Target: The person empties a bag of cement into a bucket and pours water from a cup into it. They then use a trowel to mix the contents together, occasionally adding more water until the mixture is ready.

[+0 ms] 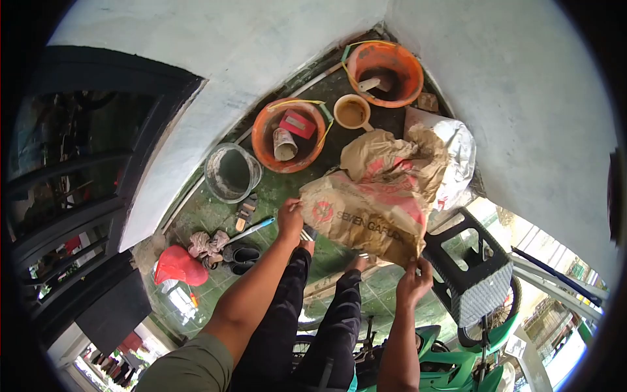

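Note:
A crumpled brown paper cement sack (366, 202) with red and black print is stretched out in front of me. My left hand (290, 219) pinches its left edge, and my right hand (414, 282) grips its lower right corner. The far part of the sack is bunched up against a white plastic sack (460, 153). Beyond it stands a tan dipper (351, 112) with a handle. Part of the tiled floor and my feet are hidden under the sack.
An orange bucket (264, 140) holds a red box and a cup; another orange bucket (408, 65) stands in the corner. A clear tub (228, 173), sandals, shoes (243, 257) and a red cap (179, 266) lie left. A black stool (480, 261) and green motorbike (450, 362) are right.

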The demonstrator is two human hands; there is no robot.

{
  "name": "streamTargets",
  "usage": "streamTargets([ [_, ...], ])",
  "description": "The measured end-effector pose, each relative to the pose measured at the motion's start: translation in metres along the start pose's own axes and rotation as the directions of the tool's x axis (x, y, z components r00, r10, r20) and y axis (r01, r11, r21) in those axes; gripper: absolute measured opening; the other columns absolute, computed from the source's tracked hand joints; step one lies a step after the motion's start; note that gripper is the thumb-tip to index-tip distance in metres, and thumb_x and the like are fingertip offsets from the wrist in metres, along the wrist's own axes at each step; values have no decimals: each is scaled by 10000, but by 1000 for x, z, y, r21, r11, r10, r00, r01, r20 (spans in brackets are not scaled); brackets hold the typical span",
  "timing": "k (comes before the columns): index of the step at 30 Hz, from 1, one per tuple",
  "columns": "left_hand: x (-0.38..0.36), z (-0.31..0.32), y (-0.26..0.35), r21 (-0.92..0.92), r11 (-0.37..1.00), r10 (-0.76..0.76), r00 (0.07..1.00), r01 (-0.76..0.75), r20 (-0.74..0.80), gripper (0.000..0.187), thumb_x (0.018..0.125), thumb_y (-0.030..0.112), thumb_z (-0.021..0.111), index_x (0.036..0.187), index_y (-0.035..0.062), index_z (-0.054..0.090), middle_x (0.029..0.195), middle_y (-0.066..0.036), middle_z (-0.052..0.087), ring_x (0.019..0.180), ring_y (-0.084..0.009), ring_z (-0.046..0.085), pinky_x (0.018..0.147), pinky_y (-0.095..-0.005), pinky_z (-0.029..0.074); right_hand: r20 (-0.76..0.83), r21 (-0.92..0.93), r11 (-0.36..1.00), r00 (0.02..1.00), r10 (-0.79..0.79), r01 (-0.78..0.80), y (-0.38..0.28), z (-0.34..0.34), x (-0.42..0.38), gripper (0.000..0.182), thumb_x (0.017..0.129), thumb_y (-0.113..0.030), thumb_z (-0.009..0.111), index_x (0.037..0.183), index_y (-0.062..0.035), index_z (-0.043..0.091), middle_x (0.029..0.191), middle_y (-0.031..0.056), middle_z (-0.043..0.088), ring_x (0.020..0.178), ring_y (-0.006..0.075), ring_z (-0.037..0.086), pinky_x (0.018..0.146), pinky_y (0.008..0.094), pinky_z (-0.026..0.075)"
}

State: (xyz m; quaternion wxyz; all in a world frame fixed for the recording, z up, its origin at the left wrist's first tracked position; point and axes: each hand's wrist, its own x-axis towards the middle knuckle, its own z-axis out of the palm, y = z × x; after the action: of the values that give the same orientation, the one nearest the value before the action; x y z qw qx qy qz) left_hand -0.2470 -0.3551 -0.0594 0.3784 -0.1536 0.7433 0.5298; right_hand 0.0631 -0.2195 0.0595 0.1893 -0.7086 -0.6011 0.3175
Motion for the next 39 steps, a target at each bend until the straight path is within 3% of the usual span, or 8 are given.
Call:
streamTargets([
  [7,-12,5,45,72,991,-121,992,117,45,333,1045,311,613,1271,67,595,1229,-58,652,1158,-209,621,999,-450,476,-45,84,995,998,-43,46,3,-4,5,167,954,-119,686,988,45,679,882,191,685,795,322,643,737,429,508],
  [12,5,-1,42,240,933,-328,905,267,269,714,1056,589,495,1561,85,468,1548,-97,550,1420,-241,498,1206,-512,281,68,107,993,997,43,-50,24,3,11,179,950,-104,689,1029,57,677,866,155,675,802,233,639,725,401,523],
  [15,8,-2,31,260,966,-47,970,-17,237,633,1061,540,537,1372,-1,643,1329,-131,691,1183,-254,649,1005,-377,467,54,123,990,997,58,-64,18,1,3,147,973,-88,677,1023,51,679,881,136,669,814,215,637,728,375,552],
  [18,-5,3,34,375,917,-230,949,137,214,600,1069,516,540,1372,12,656,1292,-133,709,1152,-251,660,984,-385,475,18,53,999,1000,-9,9,30,4,11,102,982,-53,664,998,47,658,892,137,655,817,229,623,729,367,553],
  [21,-35,7,45,347,937,-15,985,-46,170,558,1062,477,589,1373,18,659,1262,-137,720,1146,-236,672,964,-352,495,3,26,997,997,-74,74,20,-3,8,87,977,-36,662,951,41,630,907,143,628,789,277,607,685,368,539],
  [27,-30,-6,28,157,980,-154,964,121,218,706,1042,545,585,1533,44,500,1495,-130,569,1384,-267,526,1116,-546,439,-37,-18,989,988,-150,150,1,-10,5,80,939,-30,696,976,16,642,997,174,617,907,324,632,710,407,521],
  [35,-30,-4,45,74,973,-231,952,221,203,712,1051,553,561,1557,64,456,1589,-121,467,1443,-272,459,1117,-564,448,-68,-64,937,935,-348,344,-19,-7,5,95,907,-27,722,973,-6,656,1017,166,610,963,375,610,854,461,482],
  [39,-44,-12,43,91,977,-204,965,191,166,709,1054,541,557,1574,74,441,1596,-108,465,1462,-271,436,1135,-567,421,-8,-30,983,984,-179,179,-2,4,3,88,911,-34,718,983,-11,671,1037,173,600,969,377,602,861,469,475],
])
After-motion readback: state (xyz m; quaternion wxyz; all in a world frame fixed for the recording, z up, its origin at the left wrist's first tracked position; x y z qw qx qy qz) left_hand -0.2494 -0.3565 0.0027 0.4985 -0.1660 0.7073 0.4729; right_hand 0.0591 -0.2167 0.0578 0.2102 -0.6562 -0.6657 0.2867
